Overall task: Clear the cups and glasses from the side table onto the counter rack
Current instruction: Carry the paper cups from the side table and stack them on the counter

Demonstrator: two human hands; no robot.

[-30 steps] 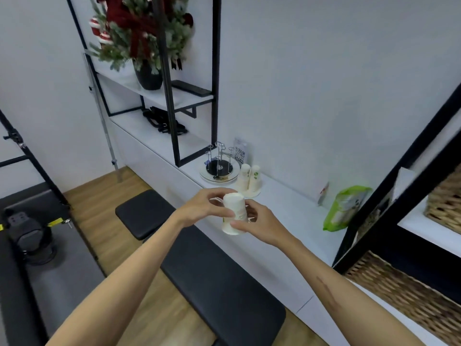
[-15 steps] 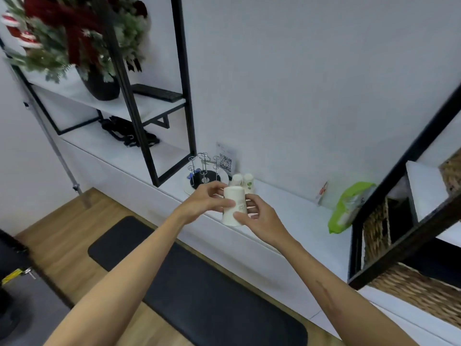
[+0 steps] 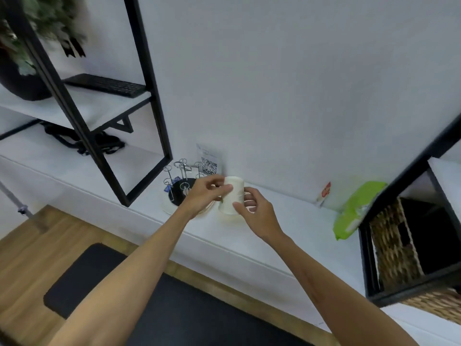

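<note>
A white paper cup hangs upside down, a little tilted, above the white counter. My left hand pinches its upper end from the left. My right hand holds its lower rim with thumb and fingers curled round it. Just left of the cup stands the wire cup rack with thin upright pegs on a round black base and pale plate. The rack's pegs carry nothing. Any cups behind my hands are hidden.
A QR-code sign leans on the wall behind the rack. A black metal shelf frame rises to the left, a green packet lies to the right, and wicker baskets sit in black shelving at far right. A black bench runs below.
I have stepped closer to the counter. Both hands have carried the cup forward until it hangs right beside the rack.
</note>
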